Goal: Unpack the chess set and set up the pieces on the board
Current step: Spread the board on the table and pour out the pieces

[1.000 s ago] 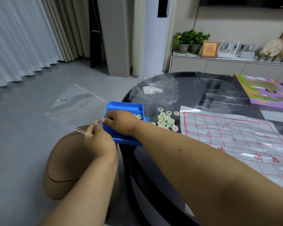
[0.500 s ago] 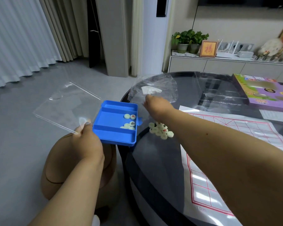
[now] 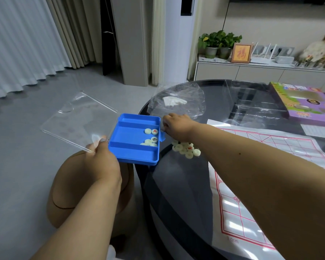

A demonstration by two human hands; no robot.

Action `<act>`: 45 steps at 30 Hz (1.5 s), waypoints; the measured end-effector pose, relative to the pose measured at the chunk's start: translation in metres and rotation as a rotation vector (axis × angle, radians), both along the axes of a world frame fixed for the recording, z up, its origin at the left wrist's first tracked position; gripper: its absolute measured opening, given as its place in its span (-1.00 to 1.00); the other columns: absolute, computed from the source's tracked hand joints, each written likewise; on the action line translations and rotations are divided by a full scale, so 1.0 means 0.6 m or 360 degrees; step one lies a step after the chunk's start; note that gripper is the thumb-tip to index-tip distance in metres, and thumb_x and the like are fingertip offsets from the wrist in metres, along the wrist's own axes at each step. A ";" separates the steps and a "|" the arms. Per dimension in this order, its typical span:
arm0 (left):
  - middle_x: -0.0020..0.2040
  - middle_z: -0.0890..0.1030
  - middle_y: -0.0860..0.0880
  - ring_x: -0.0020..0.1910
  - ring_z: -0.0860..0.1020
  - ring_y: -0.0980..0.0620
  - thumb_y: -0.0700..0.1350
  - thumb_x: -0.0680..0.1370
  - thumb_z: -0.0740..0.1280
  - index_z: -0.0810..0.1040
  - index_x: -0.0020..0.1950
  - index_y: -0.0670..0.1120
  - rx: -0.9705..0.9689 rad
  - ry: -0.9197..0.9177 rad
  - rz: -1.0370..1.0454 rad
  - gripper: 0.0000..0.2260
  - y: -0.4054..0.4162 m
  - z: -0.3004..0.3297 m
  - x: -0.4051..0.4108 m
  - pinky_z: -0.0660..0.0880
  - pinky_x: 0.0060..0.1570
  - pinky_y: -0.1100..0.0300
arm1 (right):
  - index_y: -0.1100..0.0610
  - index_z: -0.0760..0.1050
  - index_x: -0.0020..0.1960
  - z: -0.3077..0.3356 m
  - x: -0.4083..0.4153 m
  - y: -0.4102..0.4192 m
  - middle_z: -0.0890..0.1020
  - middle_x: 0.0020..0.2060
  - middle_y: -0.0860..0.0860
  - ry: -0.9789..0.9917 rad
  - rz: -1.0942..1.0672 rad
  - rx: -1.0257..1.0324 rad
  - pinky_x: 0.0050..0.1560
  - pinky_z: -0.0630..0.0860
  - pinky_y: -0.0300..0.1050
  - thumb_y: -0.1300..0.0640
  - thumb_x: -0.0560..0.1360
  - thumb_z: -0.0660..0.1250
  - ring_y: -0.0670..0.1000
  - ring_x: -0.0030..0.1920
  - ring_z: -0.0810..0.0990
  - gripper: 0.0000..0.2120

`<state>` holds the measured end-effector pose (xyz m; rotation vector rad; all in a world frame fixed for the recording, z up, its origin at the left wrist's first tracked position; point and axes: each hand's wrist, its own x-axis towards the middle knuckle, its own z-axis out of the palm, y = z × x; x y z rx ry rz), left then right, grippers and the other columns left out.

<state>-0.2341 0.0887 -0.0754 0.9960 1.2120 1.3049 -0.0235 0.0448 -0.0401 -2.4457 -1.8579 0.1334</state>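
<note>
The unpacking step looks about half done: the blue case (image 3: 134, 140) is open, with a few pale round pieces (image 3: 151, 137) left in its compartments. The left hand (image 3: 101, 157) grips the near corner where the clear lid (image 3: 77, 121) hinges to the case, fingers curled around the edge, holding it out past the rim of the bench (image 3: 176, 184). The right hand (image 3: 174, 124) sits just beyond the case's far-right corner, fingers bent down at the edge of a crumpled plastic bag (image 3: 176, 102); I cannot tell whether it actually has hold of anything. A small heap of loose pieces (image 3: 186, 149) lies right beside and below that wrist. The paper board (image 3: 261, 166) is spread further right. Next, I'd guess, the remaining pieces get tipped or picked out, which calls for tilting the case toward the bench without scattering them.
</note>
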 end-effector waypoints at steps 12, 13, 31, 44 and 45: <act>-0.16 0.60 0.07 -0.14 0.60 0.10 -0.06 0.59 0.25 0.51 -0.16 0.11 -0.0024 -0.0097 -0.0017 -0.85 -0.005 0.006 0.004 0.47 -0.21 0.27 | 0.17 0.56 0.04 0.026 0.020 -0.022 0.58 -0.07 0.08 0.0743 -0.0326 0.0289 0.01 0.53 0.01 0.19 0.62 0.06 0.12 -0.03 0.57 -0.72; -0.16 0.60 0.08 -0.14 0.59 0.10 -0.06 0.60 0.25 0.51 -0.15 0.11 -0.0023 -0.0098 -0.0021 -0.85 -0.005 0.006 0.004 0.47 -0.22 0.27 | 0.17 0.56 0.02 0.028 0.022 -0.024 0.59 -0.08 0.09 0.0783 -0.0346 0.0319 0.05 0.54 0.05 0.22 0.61 0.06 0.14 -0.02 0.58 -0.72; -0.11 0.61 0.06 -0.12 0.60 0.11 -0.06 0.61 0.23 0.54 0.05 0.02 -0.0044 -0.0092 -0.0049 -0.89 -0.007 0.004 0.008 0.49 -0.23 0.29 | 0.10 0.59 0.09 0.042 0.010 -0.034 0.61 0.04 -0.01 0.0442 -0.0246 0.0198 0.00 0.53 -0.18 0.39 0.45 0.19 -0.01 0.04 0.56 -0.66; -0.18 0.59 0.10 -0.21 0.57 0.16 -0.08 0.60 0.26 0.54 -0.09 0.06 -0.0028 -0.0123 -0.0023 -0.90 -0.008 0.008 0.014 0.43 -0.32 0.37 | 0.03 0.66 0.01 0.028 0.031 -0.042 0.65 -0.02 -0.06 0.0544 -0.0208 0.0210 -0.02 0.50 -0.25 0.31 0.47 0.31 -0.10 -0.07 0.57 -0.75; -0.18 0.59 0.10 -0.20 0.57 0.15 -0.07 0.60 0.26 0.54 -0.09 0.06 -0.0029 -0.0121 -0.0030 -0.90 -0.008 0.007 0.014 0.44 -0.31 0.36 | 0.04 0.67 -0.03 0.027 0.031 -0.043 0.66 -0.03 -0.06 0.0550 -0.0222 0.0205 -0.03 0.50 -0.24 0.30 0.47 0.31 -0.10 -0.08 0.57 -0.76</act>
